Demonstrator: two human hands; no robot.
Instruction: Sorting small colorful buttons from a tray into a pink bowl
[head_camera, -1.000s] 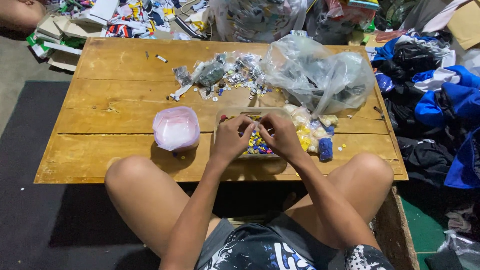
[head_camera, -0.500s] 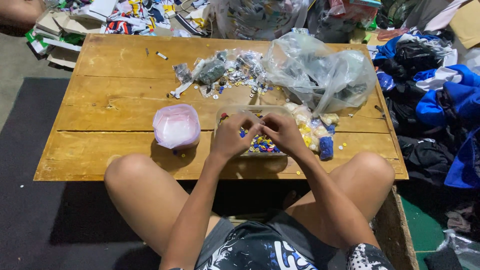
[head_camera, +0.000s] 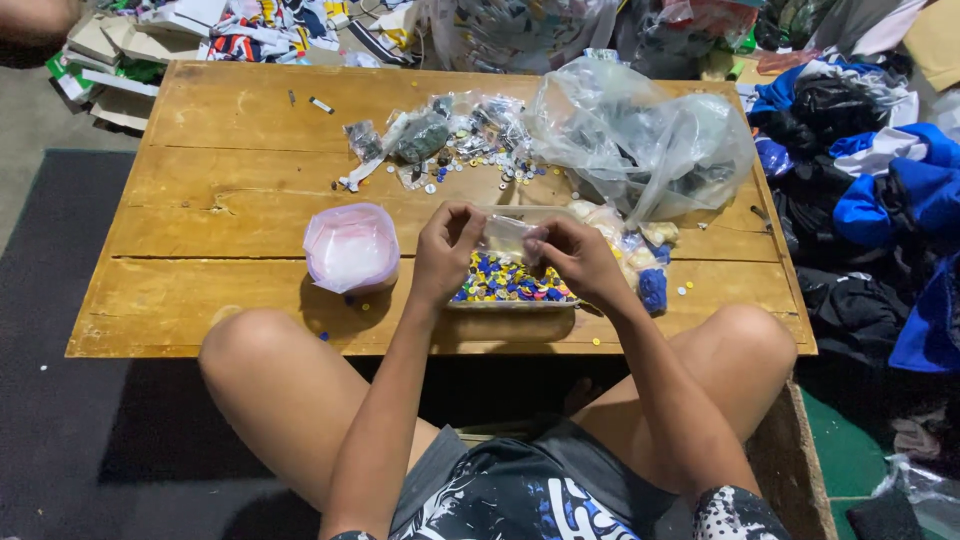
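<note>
A seated person pinches a small clear plastic bag (head_camera: 508, 236) between both hands above a tray of coloured buttons (head_camera: 510, 283) on a low wooden table (head_camera: 200, 210).

The left hand (head_camera: 445, 250) and right hand (head_camera: 575, 255) each close thumb and fingertips on an edge of the small bag, holding it just over the tray, which sits near the table's front edge between the person's bare knees. Whether the bag holds anything cannot be told. To the left of the tray stands a pink-lined white bowl (head_camera: 351, 247), near the left hand but apart from it. Behind the hands lie scattered small packets and loose buttons (head_camera: 450, 140). A large crumpled clear plastic bag (head_camera: 640, 140) rests toward the table's right side. Heaped clothing (head_camera: 880, 180) lies beside the table on the right.
</note>
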